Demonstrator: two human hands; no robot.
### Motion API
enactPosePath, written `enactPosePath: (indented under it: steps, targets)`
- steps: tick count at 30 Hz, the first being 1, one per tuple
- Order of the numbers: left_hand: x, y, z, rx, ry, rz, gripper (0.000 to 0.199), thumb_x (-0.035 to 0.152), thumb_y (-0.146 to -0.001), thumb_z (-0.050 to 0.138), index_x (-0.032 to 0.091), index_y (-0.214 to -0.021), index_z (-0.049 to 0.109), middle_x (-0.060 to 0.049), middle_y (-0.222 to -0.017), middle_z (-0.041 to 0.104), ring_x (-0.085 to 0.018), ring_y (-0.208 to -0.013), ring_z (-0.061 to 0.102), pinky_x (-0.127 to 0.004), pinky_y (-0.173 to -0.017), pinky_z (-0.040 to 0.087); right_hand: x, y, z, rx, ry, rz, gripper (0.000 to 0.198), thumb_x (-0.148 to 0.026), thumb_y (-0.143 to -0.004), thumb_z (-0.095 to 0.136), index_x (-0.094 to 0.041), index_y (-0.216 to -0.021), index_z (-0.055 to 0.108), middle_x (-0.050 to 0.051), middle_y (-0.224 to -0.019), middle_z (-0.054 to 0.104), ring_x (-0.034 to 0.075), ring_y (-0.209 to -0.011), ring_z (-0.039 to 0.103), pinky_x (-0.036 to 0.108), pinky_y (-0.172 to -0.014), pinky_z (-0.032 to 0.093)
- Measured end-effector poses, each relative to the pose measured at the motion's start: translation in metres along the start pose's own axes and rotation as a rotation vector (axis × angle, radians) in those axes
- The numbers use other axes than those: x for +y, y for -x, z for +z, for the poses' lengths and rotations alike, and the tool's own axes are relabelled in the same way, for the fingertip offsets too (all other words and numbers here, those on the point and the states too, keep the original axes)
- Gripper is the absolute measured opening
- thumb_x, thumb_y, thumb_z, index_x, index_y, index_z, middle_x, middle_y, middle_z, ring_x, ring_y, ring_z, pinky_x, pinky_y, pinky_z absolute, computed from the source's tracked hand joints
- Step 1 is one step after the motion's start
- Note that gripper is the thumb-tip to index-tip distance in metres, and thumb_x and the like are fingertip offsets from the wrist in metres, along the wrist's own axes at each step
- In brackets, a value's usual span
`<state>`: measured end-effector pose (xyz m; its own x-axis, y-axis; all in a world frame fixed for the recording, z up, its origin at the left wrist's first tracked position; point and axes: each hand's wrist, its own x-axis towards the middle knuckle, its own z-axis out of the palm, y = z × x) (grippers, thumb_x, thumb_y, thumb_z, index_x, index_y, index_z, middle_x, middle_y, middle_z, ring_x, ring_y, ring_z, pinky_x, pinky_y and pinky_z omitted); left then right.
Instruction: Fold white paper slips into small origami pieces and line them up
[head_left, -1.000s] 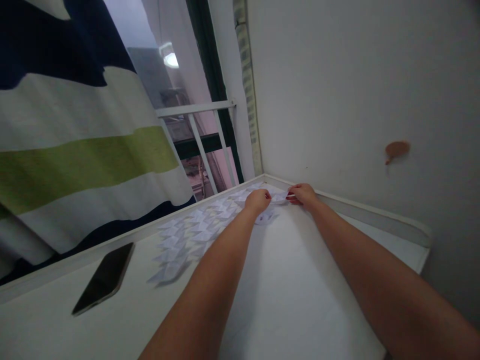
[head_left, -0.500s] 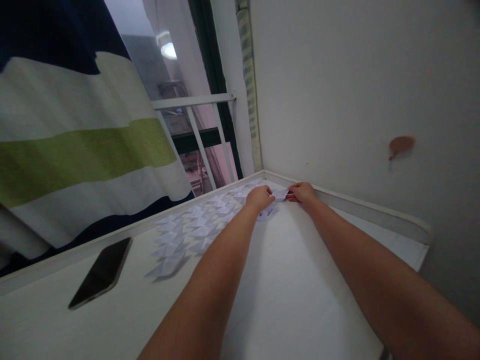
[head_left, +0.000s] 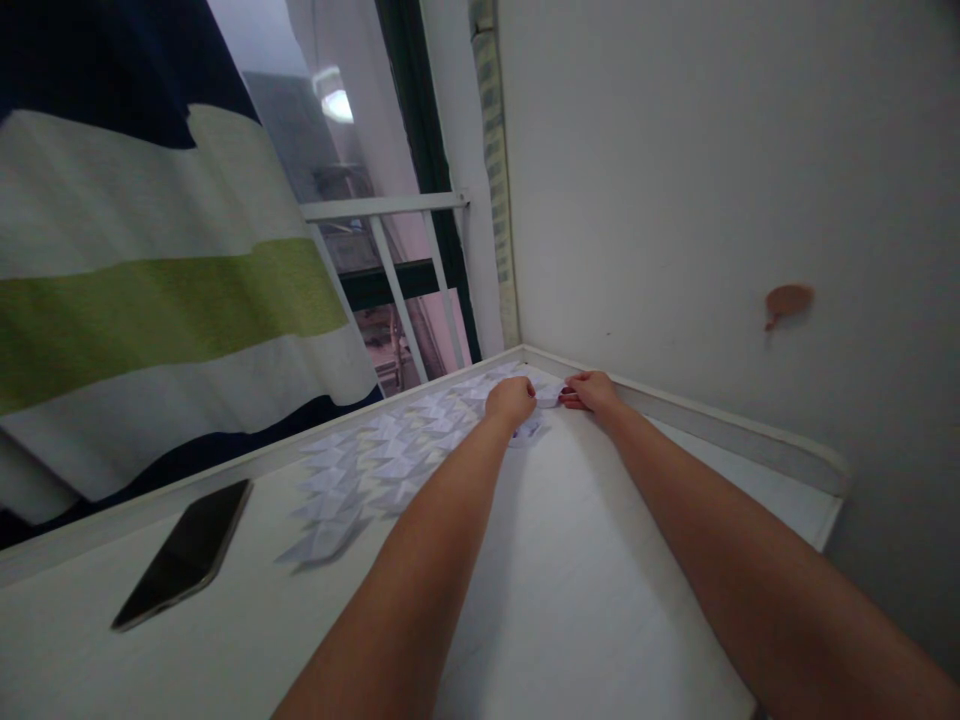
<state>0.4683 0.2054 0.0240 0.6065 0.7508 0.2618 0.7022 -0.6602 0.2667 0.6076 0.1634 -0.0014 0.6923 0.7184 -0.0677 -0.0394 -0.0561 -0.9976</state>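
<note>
Near the table's far corner, a white folded paper piece [head_left: 549, 394] spans the gap between my two hands. My left hand [head_left: 511, 402] is closed at its left end, its fingertips partly hidden behind the knuckles. At the opposite end, the fingers of my right hand [head_left: 592, 390] pinch the paper's edge. Rows of similar white folded paper pieces [head_left: 330, 520] lie to the left of my left forearm. Another paper piece [head_left: 528, 432] with dark marks lies just below my left hand and is partly covered by it.
A dark phone [head_left: 184, 555] lies at the left on the white table [head_left: 600, 600]. The table has a raised rim [head_left: 712, 420] along the wall. A striped curtain [head_left: 165, 300] hangs by a window with a white railing [head_left: 390, 205].
The paper between my hands sits lower and flatter near the table, and both hands have shifted slightly left in view. The whole view has also moved a little.
</note>
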Motion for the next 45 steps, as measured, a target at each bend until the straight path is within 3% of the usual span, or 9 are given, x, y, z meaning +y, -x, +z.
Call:
enactPosePath:
  steps: [14,21,28,31,37,45]
  targets:
    - [0.000,0.001,0.000,0.012,-0.019,-0.040,0.024,0.019,-0.072,0.051,0.017,-0.090,0.066,-0.010,-0.097,0.067,-0.021,-0.094,0.059,-0.029,-0.078,0.044,-0.004,0.006,0.003,-0.078,-0.004,0.020,0.011,-0.002,-0.078,0.046,-0.011,-0.076,0.051,0.000,-0.055,0.055,0.008,-0.044,0.055,0.020,-0.046,0.049]
    - [0.000,0.001,-0.003,0.086,-0.016,0.020,0.029,0.032,-0.077,0.046,0.015,-0.093,0.065,-0.011,-0.097,0.066,-0.021,-0.092,0.059,-0.031,-0.080,0.043,-0.004,0.005,-0.001,0.013,0.020,0.008,0.013,-0.003,-0.077,0.048,-0.011,-0.068,0.052,0.000,-0.050,0.052,0.008,-0.041,0.054,0.019,-0.043,0.048]
    - [0.001,0.015,-0.021,0.166,-0.023,0.092,0.022,0.024,-0.079,0.045,0.017,-0.088,0.065,-0.007,-0.093,0.066,-0.017,-0.088,0.058,-0.026,-0.078,0.043,-0.015,0.015,-0.002,0.093,-0.089,-0.033,0.018,-0.004,-0.080,0.046,-0.013,-0.064,0.048,-0.001,-0.045,0.051,0.008,-0.039,0.053,0.018,-0.043,0.048]
    - [-0.002,0.025,-0.031,0.133,0.000,0.139,0.021,0.029,-0.079,0.049,0.018,-0.085,0.065,-0.005,-0.089,0.067,-0.016,-0.084,0.058,-0.026,-0.076,0.043,-0.029,0.028,0.004,0.024,-0.148,-0.052,0.018,-0.004,-0.080,0.046,-0.012,-0.065,0.048,0.000,-0.048,0.053,0.008,-0.042,0.054,0.020,-0.047,0.050]
    - [-0.022,0.042,-0.058,0.094,-0.011,0.234,0.028,0.043,-0.076,0.054,0.019,-0.083,0.066,-0.004,-0.086,0.066,-0.015,-0.080,0.058,-0.025,-0.074,0.043,-0.062,0.069,0.037,-0.265,-0.128,-0.125,0.011,-0.006,-0.079,0.050,-0.011,-0.069,0.052,0.004,-0.057,0.059,0.011,-0.051,0.059,0.027,-0.059,0.054]
    - [-0.062,0.090,-0.108,0.058,-0.034,0.207,0.030,0.040,-0.081,0.049,0.017,-0.081,0.068,-0.006,-0.083,0.067,-0.017,-0.081,0.058,-0.023,-0.074,0.041,-0.083,0.129,0.092,-0.392,-0.034,-0.179,0.009,-0.005,-0.079,0.048,-0.012,-0.076,0.052,0.003,-0.062,0.060,0.010,-0.053,0.059,0.026,-0.057,0.052]
